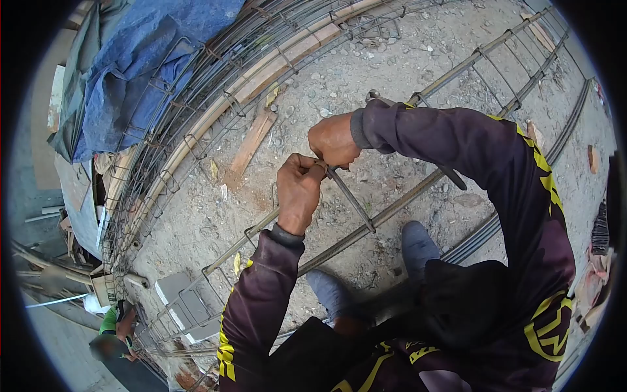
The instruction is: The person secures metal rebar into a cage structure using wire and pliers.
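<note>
My left hand [298,196] is closed, thumb and fingertips pinched together at the near end of a stirrup [351,199] on a long rebar cage. Whatever the fingertips pinch is too small to make out. Just above and touching it, my right hand [334,140] is curled into a fist; its contents are hidden. From between the hands the stirrup slants down to a long ribbed steel bar [405,199]. A dark, rounded tool end [454,178] pokes out below my right forearm, and a metal knob [372,96] shows above it; the forearm covers what lies between.
Stacked rebar cages [196,108] curve along the left, with a blue tarp [130,78] over them. A wood offcut [253,140] and grey blocks [183,300] lie on gravelly ground. Loose bars [480,238] run beside my shoes. Another person [117,326] is at lower left.
</note>
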Available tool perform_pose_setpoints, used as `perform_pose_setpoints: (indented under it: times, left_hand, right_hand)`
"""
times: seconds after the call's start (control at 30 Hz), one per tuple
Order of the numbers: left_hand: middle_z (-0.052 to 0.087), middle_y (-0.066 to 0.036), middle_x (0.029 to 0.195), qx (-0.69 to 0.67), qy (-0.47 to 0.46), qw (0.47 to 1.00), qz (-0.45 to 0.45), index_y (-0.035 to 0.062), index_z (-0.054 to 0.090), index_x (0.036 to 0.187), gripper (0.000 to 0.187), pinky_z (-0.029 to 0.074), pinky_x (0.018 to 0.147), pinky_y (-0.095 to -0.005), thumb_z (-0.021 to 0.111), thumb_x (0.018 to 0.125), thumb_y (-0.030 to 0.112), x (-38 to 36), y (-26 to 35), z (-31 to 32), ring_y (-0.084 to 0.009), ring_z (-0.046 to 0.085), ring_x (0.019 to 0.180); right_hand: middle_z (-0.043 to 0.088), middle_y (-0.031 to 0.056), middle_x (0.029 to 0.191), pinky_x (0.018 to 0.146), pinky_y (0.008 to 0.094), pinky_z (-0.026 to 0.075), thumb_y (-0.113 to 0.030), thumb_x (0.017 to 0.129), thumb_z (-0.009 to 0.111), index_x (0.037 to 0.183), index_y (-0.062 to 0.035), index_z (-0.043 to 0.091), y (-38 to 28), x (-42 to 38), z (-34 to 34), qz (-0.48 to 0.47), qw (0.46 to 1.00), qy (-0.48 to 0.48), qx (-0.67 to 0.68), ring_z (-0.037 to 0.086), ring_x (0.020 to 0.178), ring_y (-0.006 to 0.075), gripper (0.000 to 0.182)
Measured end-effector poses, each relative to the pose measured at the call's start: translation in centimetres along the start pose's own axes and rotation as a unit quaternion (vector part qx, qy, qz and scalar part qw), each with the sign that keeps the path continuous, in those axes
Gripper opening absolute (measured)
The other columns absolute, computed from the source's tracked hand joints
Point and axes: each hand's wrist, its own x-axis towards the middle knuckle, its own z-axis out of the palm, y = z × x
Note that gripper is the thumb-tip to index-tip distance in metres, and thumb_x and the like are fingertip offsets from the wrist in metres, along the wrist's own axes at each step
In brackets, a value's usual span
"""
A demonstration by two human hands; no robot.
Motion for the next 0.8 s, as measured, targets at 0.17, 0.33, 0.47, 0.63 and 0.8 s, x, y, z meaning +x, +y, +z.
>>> perform_pose_setpoints:
  times: [0.17, 0.33, 0.47, 0.63, 0.8]
  left_hand:
    - [0.064, -0.008, 0.076, 0.010, 0.003, 1.000, -0.015, -0.0025, 0.059, 0.081, 0.013, 0.043, 0.059, -0.0281, 0.067, 0.081, 0.007, 0.2, -0.2, 0.4, -0.0115, 0.053, 0.066]
    - [0.063, -0.006, 0.077, -0.013, -0.025, 0.999, -0.024, -0.0007, 0.060, 0.082, 0.010, 0.044, 0.066, -0.0275, 0.068, 0.082, 0.005, 0.0, 0.2, -0.1, -0.0119, 0.055, 0.069]
    - [0.062, -0.005, 0.076, 0.002, -0.028, 0.999, -0.037, 0.0005, 0.061, 0.080, 0.006, 0.044, 0.064, -0.0280, 0.066, 0.080, 0.004, 0.7, 0.2, 0.1, -0.0125, 0.054, 0.068]
    - [0.061, -0.005, 0.074, -0.041, -0.014, 0.998, -0.049, 0.0009, 0.060, 0.078, 0.006, 0.044, 0.062, -0.0287, 0.066, 0.078, 0.003, 0.3, 0.6, 0.5, -0.0128, 0.053, 0.066]
    - [0.064, -0.006, 0.077, -0.003, 0.001, 0.999, -0.046, 0.0000, 0.062, 0.080, 0.003, 0.046, 0.066, -0.0279, 0.065, 0.079, 0.001, 0.4, -0.1, 0.6, -0.0135, 0.056, 0.069]
  right_hand:
    - [0.071, 0.0200, 0.079, 0.065, 0.0428, 0.054, -0.008, 0.079, 0.059, 0.096, 0.0053, 0.069, 2.0, 0.7, 1.6, -0.015, 0.986, 0.072, 0.152, 0.070, 0.069, 0.0320, 0.024]
    - [0.067, 0.0248, 0.078, 0.068, 0.0509, 0.052, -0.011, 0.079, 0.061, 0.084, 0.0020, 0.065, -0.7, -7.6, 5.1, -0.060, 0.929, 0.365, 0.012, 0.067, 0.075, 0.0431, 0.014]
    - [0.067, 0.0255, 0.080, 0.073, 0.0524, 0.052, -0.014, 0.083, 0.064, 0.103, 0.0040, 0.065, 2.0, -7.8, 9.6, -0.050, 0.946, 0.316, -0.046, 0.067, 0.080, 0.0433, 0.028]
    - [0.067, 0.0253, 0.080, 0.071, 0.0511, 0.053, -0.018, 0.081, 0.067, 0.091, 0.0034, 0.067, 1.5, -5.0, 11.1, -0.038, 0.932, 0.359, -0.029, 0.068, 0.079, 0.0423, 0.024]
    - [0.065, 0.0240, 0.071, 0.063, 0.0498, 0.053, -0.016, 0.078, 0.065, 0.077, 0.0021, 0.067, 1.7, -3.1, 11.6, -0.055, 0.915, 0.385, -0.110, 0.068, 0.069, 0.0402, 0.018]
